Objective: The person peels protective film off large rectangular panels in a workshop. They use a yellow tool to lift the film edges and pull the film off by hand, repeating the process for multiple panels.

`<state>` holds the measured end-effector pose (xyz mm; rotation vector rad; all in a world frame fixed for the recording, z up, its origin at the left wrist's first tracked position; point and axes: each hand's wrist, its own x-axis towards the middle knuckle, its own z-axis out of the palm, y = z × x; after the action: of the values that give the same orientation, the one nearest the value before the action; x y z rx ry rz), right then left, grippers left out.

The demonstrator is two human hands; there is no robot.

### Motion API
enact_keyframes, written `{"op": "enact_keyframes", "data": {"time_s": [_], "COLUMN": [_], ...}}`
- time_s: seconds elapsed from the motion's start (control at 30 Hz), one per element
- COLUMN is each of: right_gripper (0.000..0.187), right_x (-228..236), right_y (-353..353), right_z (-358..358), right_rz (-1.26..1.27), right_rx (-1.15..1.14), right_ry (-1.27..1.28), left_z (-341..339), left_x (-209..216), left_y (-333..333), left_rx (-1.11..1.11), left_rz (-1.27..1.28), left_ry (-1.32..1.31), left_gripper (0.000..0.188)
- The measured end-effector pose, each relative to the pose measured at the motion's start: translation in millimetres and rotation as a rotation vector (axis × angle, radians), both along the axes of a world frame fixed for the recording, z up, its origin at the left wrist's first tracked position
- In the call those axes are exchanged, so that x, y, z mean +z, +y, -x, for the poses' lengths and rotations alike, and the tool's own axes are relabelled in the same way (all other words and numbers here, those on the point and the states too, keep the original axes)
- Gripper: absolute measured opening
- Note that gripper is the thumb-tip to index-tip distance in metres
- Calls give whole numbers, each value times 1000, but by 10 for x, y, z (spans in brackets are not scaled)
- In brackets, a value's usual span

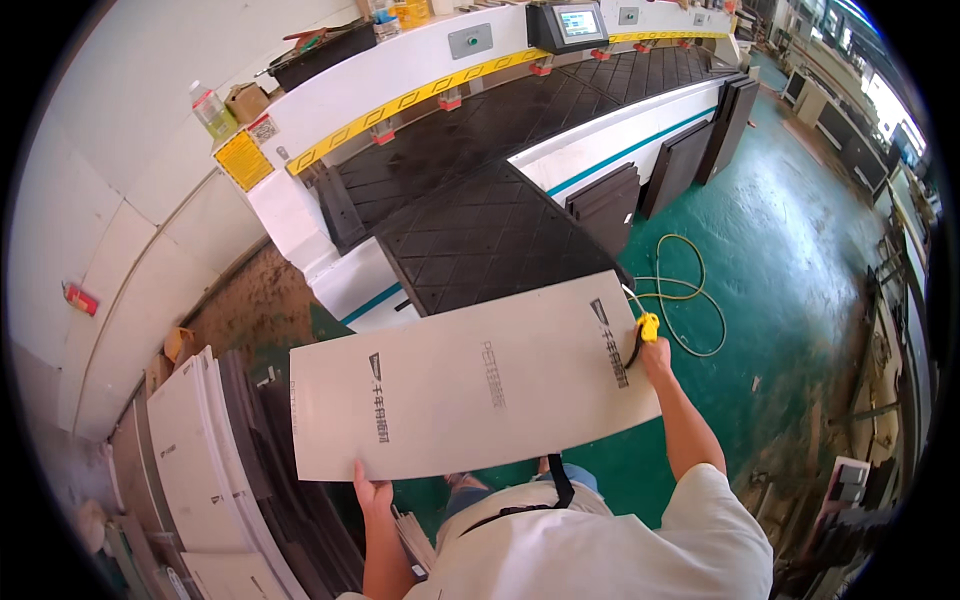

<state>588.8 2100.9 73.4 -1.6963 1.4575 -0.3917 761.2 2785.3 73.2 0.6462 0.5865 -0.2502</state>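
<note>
A pale rectangular board [470, 400] with dark printing lies level in front of me, its far edge against the near end of a dark panel on the machine bed. My left hand [373, 492] grips the board's near edge toward its left end, the thumb on top and the other fingers hidden beneath. At the board's right end, my right hand [656, 356] is closed round a yellow air blow gun [648, 327] with a thin pale nozzle. Whether the right hand also touches the board, I cannot tell.
Beyond stands a white machine beam [400, 75] with a control screen [579, 24]. A yellow-green hose [722, 330] loops on the green floor. Stacked pale boards [190, 440] lean at left beside dark panels [285, 450]. More dark panels [612, 205] lean on the machine.
</note>
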Motion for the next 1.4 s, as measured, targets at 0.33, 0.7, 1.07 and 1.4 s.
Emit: {"op": "enact_keyframes", "data": {"time_s": [0.33, 0.7, 1.07, 1.4], "right_gripper": [23, 58, 57, 55], "right_x": [817, 1631, 1884, 1687], "right_y": [-1854, -674, -661, -2441], "right_z": [69, 868, 289, 98], "right_rz": [-17, -827, -904, -803], "right_rx": [336, -89, 491, 395], "right_ry": [200, -1054, -132, -318], "left_z": [164, -310, -715, -846], "left_x": [-84, 736, 772, 621], "left_y": [-1820, -2562, -4893, -7085], "left_rx": [-228, -1389, -828, -1012], "left_rz": [-129, -664, -1653, -1655], "left_ry": [177, -57, -1262, -1496], "left_gripper": [69, 50, 41, 62]}}
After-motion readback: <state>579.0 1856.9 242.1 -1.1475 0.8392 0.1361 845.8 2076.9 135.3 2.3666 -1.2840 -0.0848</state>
